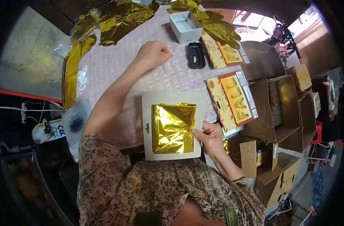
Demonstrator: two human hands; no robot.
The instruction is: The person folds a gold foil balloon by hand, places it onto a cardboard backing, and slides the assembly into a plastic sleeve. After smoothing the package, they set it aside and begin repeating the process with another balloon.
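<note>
My right hand [211,139] grips the right edge of a pale card [149,98], its thumb pressing on a folded gold foil piece [173,130] that lies flat on the card. A small hanging slot shows at the card's left edge. Farther up the table, my left hand [154,54] is closed, with its fingers curled down near the tabletop. Anything in those fingers is hidden. To its right lie a black plastic tray [196,55] and an open white box [185,28].
Two printed FALL packages [236,100] [229,52] lie on the table's [111,60] right side. Gold foil pieces [123,22] line the far and left edges. White loops [82,78] lie at left. Cardboard boxes [284,109] stand beyond the right edge.
</note>
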